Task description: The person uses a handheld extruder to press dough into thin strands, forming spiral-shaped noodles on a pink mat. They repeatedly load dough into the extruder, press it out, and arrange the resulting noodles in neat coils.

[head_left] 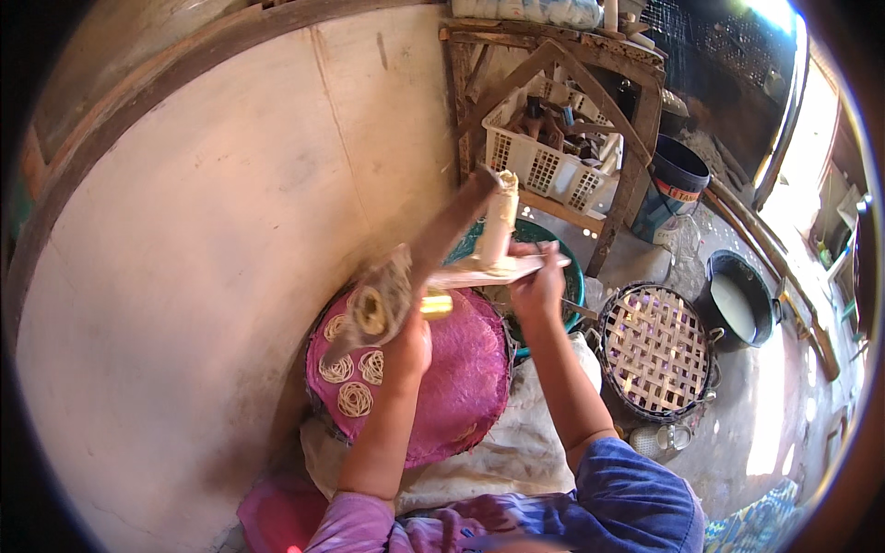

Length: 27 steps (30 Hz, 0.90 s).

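Stained cream wall (203, 240) fills the left of the frame, while sunlit grey floor (770, 387) runs down the right. Nearest, at bottom centre, tie-dyed purple and blue sleeves (636, 493) lead to both forearms above a pale cloth (539, 415). Just past it, left of centre, lies a round pink tray (461, 387) bearing several coiled noodle-like strands (355, 400) on its left side. Over its far edge, the left hand (415, 346) is closed around a hollow brown wooden piece (426, 253), blurred and tilted, fingers mostly hidden; a yellow cylinder (436, 305) shows beside it. At centre, the right hand (537, 281) grips the end of a pale wooden bar (466, 275), from which a thick peg (498, 226) rises. Behind is a green basin (575, 281). To the right sit an openwork woven basket (654, 346) and a black tub (766, 295) of cloudy liquid. Farther off, at upper centre-right, a white plastic crate (553, 175) rests within a rough wooden stand (631, 189) beside a dark blue bucket (659, 214).
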Tool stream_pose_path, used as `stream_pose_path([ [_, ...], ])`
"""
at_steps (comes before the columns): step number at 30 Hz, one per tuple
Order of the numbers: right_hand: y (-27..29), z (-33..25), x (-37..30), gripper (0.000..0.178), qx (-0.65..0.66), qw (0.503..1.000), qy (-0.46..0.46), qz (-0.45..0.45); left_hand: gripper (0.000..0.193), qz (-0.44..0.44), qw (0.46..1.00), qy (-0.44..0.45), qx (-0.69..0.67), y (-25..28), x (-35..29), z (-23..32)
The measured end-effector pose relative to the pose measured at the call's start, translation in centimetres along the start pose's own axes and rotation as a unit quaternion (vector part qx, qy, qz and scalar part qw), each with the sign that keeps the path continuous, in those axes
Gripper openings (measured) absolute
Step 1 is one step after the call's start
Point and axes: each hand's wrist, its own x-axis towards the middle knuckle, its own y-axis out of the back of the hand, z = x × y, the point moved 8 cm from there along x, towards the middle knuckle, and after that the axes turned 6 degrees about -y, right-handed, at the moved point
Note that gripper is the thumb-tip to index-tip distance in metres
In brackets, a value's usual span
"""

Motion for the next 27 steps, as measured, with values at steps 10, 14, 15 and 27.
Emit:
stream_pose_path([
  [10, 16.4, -3.6, 6.8, 0.022, -0.985, 0.108, 0.135, 0.008, 0.009, 0.097, 0.984, -0.150, 0.020, 0.5, 10.0, 3.2],
  [14, 18.8, -4.2, 7.3, 0.018, -0.963, 0.263, -0.049, -0.019, 0.008, 0.063, 0.961, -0.221, 0.156, -0.9, 10.5, 0.9],
  [15, 17.1, -5.2, 6.7, 0.019, -0.954, 0.297, -0.024, -0.011, 0.008, 0.047, 0.943, -0.261, 0.200, -1.4, 10.4, 0.8],
  [27, -1.6, -8.6, -3.4, 0.032, -0.710, 0.655, 0.236, -0.105, 0.021, 0.008, 0.909, -0.282, 0.306, -7.5, 9.7, -1.6],
])
